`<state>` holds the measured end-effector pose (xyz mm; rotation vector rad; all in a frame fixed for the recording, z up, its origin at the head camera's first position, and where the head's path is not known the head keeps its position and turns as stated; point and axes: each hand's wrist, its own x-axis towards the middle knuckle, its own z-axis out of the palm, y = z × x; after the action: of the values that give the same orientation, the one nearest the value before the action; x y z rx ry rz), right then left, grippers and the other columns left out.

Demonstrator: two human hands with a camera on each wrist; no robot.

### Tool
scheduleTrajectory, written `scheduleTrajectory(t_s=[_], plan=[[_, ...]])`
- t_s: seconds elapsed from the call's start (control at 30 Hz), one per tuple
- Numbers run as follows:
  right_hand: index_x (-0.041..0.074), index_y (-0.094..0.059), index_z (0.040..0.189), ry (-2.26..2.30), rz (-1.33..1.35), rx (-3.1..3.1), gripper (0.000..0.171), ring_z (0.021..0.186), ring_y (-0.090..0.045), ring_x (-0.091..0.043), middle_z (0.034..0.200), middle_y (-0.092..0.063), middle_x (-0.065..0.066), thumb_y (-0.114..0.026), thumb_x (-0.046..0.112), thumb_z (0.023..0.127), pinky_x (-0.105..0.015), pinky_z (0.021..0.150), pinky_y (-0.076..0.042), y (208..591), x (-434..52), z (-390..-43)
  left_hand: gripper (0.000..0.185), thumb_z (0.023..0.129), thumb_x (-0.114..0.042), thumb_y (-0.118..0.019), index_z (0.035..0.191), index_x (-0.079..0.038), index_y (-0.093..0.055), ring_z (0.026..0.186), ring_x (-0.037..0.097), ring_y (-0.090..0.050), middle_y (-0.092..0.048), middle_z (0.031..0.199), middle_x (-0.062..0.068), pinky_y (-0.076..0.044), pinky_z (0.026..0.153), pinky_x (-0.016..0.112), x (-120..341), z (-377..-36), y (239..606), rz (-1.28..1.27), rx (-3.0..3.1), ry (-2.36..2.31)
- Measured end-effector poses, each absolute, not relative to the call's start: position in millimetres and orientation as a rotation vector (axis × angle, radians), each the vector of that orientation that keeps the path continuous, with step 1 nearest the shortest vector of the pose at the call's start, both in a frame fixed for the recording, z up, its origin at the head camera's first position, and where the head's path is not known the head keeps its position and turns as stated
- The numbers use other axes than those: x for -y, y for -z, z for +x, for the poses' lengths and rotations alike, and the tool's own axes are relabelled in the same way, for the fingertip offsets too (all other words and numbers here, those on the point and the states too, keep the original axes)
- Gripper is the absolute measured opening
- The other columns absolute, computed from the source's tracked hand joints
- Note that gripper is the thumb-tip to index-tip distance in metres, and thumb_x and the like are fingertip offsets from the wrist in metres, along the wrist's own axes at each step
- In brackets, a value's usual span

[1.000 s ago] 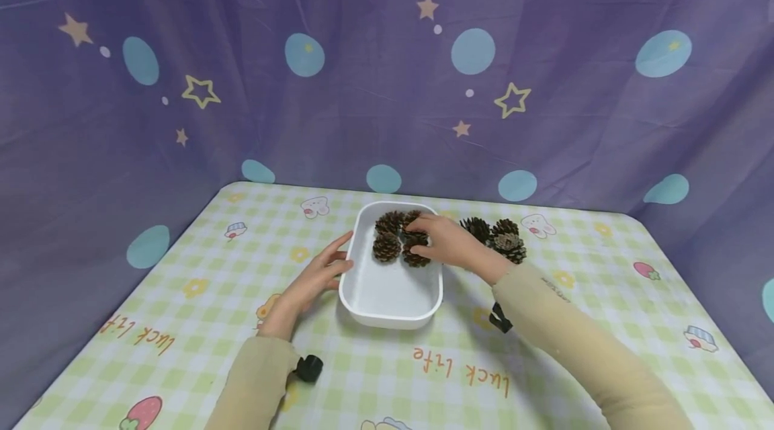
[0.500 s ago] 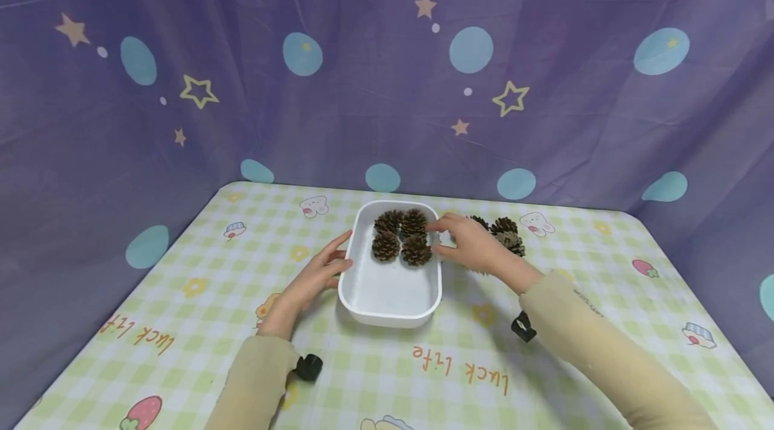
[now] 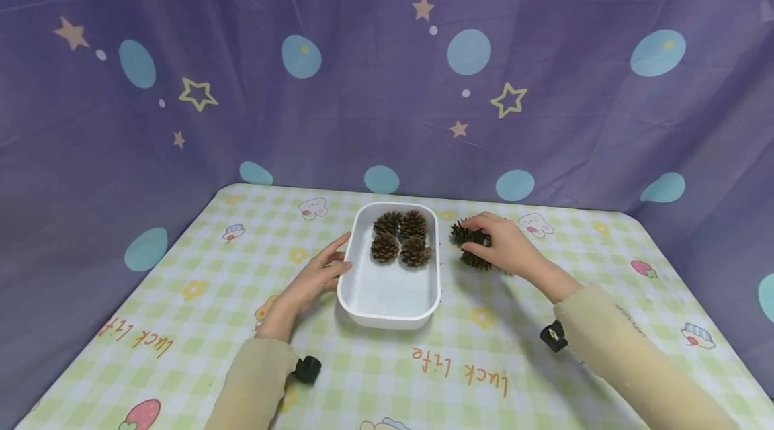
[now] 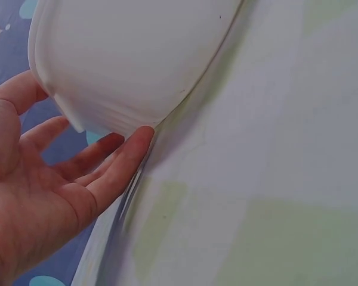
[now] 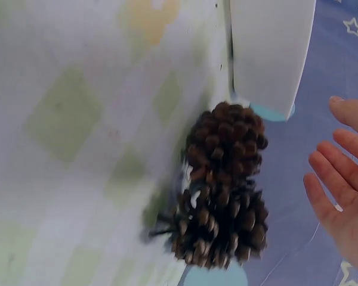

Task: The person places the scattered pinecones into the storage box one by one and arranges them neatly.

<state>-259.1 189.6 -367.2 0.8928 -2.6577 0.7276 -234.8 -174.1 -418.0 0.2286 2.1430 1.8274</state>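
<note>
Head view: four pine cones sit in a two-by-two block at the far end of the white tray; the near half of the tray is bare. A second ago the right hand was inside the tray over that block; half a second ago it was crossing the right rim; it is now outside, over the loose cones on the table just right of the tray. Fourth cone is delivered; the hand is back at the supply.

Right wrist view: fingers are straight and spread, beside two loose cones but not closed on them. Head view hints at fingertip contact with the nearest cone; no grip is evident.

Left hand: unchanged across all three frames, flat, fingers extended against the tray's left wall, steadying it, holding nothing.

Judgement: the transfer cycle is repeating; at least two cones are left outside.
</note>
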Motion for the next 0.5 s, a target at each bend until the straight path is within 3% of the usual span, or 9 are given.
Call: scheduleTrajectory(t_s=[0.23, 0.5], plan=[[0.008, -0.059, 0.117, -0.722, 0.771, 2.727, 0.040, 0.104, -0.056, -0.027, 0.113, -0.059, -0.007, -0.068, 0.026, 0.082, -0.043, 0.086, -0.048, 365, -209, -253, 0.059, 0.094, -0.017, -0.049, 0.145, -0.027, -0.022, 0.116, 0.036, -0.047, -0.035, 0.137, 0.019, -0.053, 0.083, 0.039, 174, -233, 415, 0.221, -2.167, -1.819], [0.008, -0.058, 0.117, -0.722, 0.657, 2.708, 0.041, 0.102, -0.054, -0.031, 0.113, -0.059, -0.010, -0.069, 0.025, 0.081, -0.046, 0.083, -0.047, 369, -234, -252, 0.058, 0.093, -0.016, -0.052, 0.144, -0.025, -0.026, 0.114, 0.037, -0.048, -0.037, 0.135, 0.019, -0.054, 0.081, 0.039, 172, -231, 413, 0.228, -2.186, -1.832]])
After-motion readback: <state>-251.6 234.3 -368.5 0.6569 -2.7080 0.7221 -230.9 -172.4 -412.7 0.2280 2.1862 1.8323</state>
